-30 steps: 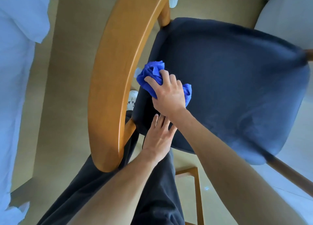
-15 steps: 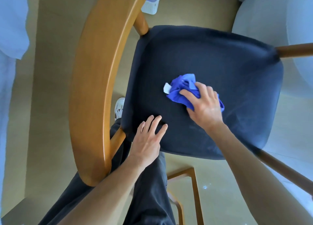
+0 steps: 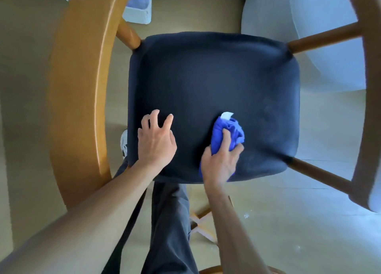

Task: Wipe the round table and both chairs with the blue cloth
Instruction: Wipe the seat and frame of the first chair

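Note:
I look straight down on a chair with a dark navy padded seat (image 3: 206,78) and a curved wooden backrest (image 3: 76,92) at its left. My right hand (image 3: 221,160) presses a bunched blue cloth (image 3: 228,132) with a white tag onto the seat near its front edge. My left hand (image 3: 156,142) rests flat on the seat's front left corner, fingers spread, holding nothing. The round table is not clearly in view.
A wooden armrest (image 3: 369,100) and its struts frame the seat's right side. A pale rounded shape (image 3: 299,36) lies on the floor at the upper right, a white basket (image 3: 137,8) at the top. My dark trouser legs (image 3: 165,222) stand before the chair.
My right hand has swept the cloth from the seat's back left, across the middle, to the front edge. My left hand stayed on the front left corner. My view shifted over the seat.

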{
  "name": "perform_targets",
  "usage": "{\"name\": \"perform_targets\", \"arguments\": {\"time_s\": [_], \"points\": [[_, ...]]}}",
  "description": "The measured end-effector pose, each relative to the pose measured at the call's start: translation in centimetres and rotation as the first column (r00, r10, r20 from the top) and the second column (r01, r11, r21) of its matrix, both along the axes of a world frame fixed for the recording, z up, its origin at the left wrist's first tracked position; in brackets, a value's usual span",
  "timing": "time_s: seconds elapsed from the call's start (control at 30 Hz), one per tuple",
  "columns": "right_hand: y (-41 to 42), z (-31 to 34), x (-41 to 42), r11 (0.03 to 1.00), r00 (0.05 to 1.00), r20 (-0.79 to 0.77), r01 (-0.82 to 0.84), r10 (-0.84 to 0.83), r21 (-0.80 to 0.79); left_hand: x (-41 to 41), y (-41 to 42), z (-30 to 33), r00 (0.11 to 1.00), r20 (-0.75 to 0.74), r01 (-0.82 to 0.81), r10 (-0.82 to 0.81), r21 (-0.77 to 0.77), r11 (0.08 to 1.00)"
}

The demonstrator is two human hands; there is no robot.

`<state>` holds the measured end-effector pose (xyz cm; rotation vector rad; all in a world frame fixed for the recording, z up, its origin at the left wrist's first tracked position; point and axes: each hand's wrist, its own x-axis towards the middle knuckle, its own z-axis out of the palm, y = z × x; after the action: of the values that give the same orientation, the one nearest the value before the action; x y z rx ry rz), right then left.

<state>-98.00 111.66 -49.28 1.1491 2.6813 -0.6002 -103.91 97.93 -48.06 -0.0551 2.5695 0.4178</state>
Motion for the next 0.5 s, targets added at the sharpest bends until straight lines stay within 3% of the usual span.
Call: {"name": "perform_targets", "arguments": {"time_s": [0.1,0.2,0.3,0.4,0.5], "points": [[-5.9,0.8,1.5,0.938,0.948,-0.075,-0.318,0.31,-0.138,-0.2,0.0,-0.2,0.997,0.02,-0.079,0.078,0.05,0.996],[-6.9,0.8,3.1,0.662,0.674,-0.127,-0.739,0.728,-0.126,-0.9,-0.4,-0.3,0.987,0.003,-0.157,0.158,0.11,0.981],[-3.2,0.5,3.5,0.455,0.461,-0.087,-0.887,0.883,-0.08,-1.8,-0.9,-0.5,0.987,-0.002,-0.161,0.163,0.131,0.978],[2.5,0.5,4.1,0.47,0.469,-0.07,-0.883,0.881,0.002,-2.6,-1.1,-0.5,0.991,0.055,-0.122,0.118,0.071,0.99],[9.2,0.6,4.8,0.636,0.637,-0.025,-0.766,0.771,0.094,-3.2,-0.8,-0.4,0.992,0.093,-0.08,0.08,-0.003,0.997]]}}
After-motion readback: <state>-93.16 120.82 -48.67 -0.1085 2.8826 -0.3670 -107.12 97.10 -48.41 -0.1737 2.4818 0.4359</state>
